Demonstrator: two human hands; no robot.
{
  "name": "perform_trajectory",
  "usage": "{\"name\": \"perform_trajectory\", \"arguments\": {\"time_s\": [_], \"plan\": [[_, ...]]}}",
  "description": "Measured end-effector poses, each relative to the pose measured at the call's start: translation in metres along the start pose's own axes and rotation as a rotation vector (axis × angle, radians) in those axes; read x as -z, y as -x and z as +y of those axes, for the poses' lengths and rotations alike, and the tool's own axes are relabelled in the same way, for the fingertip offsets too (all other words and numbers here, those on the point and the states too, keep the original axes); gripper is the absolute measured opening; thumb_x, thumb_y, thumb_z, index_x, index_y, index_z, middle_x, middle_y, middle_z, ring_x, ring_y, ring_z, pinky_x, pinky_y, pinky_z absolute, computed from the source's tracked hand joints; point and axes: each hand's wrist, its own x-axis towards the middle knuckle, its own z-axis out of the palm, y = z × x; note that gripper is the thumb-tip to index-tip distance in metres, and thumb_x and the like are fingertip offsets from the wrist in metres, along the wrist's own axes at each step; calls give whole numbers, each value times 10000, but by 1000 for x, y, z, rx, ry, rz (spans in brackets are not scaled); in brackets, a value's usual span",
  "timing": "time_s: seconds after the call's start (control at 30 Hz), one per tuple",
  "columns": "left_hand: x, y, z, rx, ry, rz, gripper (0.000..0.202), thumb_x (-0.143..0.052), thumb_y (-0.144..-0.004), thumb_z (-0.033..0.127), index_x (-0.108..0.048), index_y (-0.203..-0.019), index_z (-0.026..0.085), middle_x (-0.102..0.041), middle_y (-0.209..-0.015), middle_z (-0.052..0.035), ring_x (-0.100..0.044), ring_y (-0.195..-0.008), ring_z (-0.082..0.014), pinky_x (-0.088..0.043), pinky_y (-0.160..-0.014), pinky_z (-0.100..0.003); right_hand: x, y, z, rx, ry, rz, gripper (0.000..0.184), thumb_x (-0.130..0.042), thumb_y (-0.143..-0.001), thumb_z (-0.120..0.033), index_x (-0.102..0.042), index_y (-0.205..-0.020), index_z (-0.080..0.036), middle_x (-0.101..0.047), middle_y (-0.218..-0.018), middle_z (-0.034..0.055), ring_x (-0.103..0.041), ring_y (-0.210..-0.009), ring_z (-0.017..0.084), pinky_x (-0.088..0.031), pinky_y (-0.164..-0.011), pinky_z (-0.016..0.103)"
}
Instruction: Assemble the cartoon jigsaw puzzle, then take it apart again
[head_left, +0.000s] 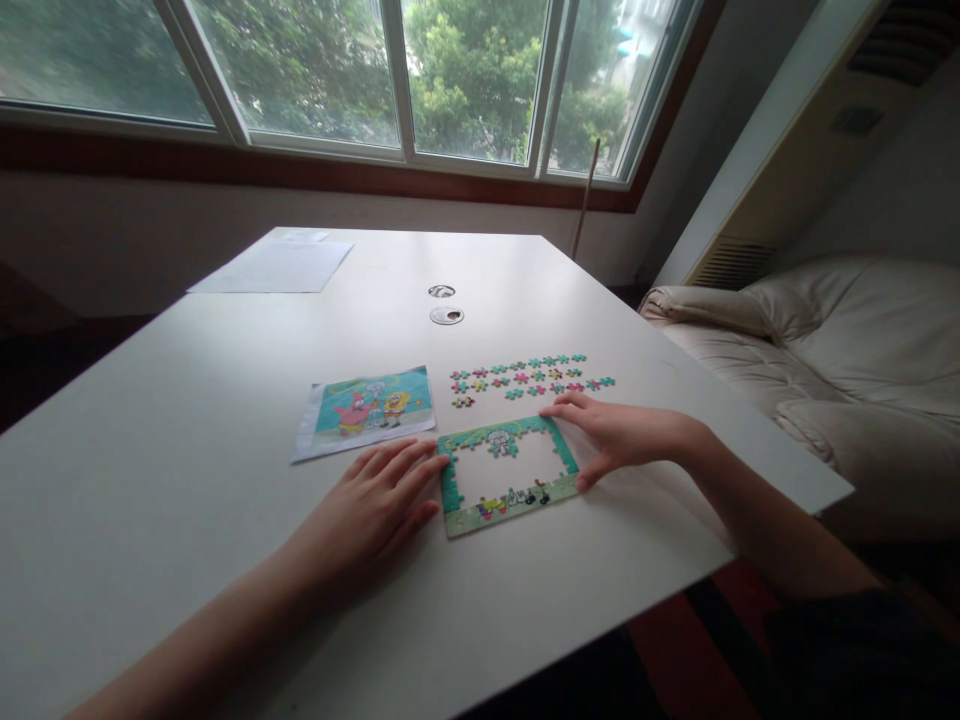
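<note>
A jigsaw puzzle [459, 522] lies on the white table with its border joined and bare tabletop showing through its middle. Several joined pieces hang inward from its top edge. My left hand [382, 500] rests flat at the puzzle's left edge, fingers stretched out and the fingertips touching it. At the right edge, my right hand [626, 435] is spread, fingertips by the upper corner and thumb by the lower corner. Loose jigsaw pieces [521, 379] lie in rows just beyond the puzzle. Left of them is a printed reference picture [367, 408] with cartoon figures.
White paper sheets [277, 267] lie at the table's far left. Two round fittings [447, 316] are set in the tabletop [187, 450]. A cream sofa [862, 350] stands beyond the right edge, and a thin stick [586, 200] leans near the window.
</note>
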Motion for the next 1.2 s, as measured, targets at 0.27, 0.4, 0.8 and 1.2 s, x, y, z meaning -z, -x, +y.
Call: {"name": "perform_trajectory", "arguments": {"time_s": [0.27,0.4,0.8,1.2], "plan": [[1,-1,-1,-8,-20,2,394,-394,-924,361,-490,-1278,216,-524,-1310,-92,-454,-1197,-268,-393,-976,-425,24,6,28,-31,5,117,757,-640,-705,-536,-409,-1356,-225,-443,-1314,115,-468,-1170,275,-383,-983,396],[-1,0,-2,-14,-23,0,392,-388,-927,351,-488,-1279,210,-524,-1310,-95,-457,-1195,-273,-397,-968,-433,39,11,56,-181,81,207,587,-579,-764,-476,-512,-1269,-183,-519,-1228,128,-532,-1077,266,-410,-938,387],[-4,1,-5,-25,-36,3,407,-408,-923,357,-464,-1298,210,-512,-1322,-99,-447,-1205,-281,-386,-972,-444,42,11,82,-297,152,101,506,-554,-749,-367,-579,-1202,-143,-585,-1138,136,-556,-1014,260,-438,-872,351],[-6,2,-6,-22,-38,2,414,-406,-919,358,-469,-1302,214,-506,-1330,-92,-442,-1209,-283,-382,-976,-450,39,0,77,-262,150,220,372,-593,-754,-381,-653,-1064,-184,-641,-1012,92,-593,-874,210,-433,-764,284]]}}
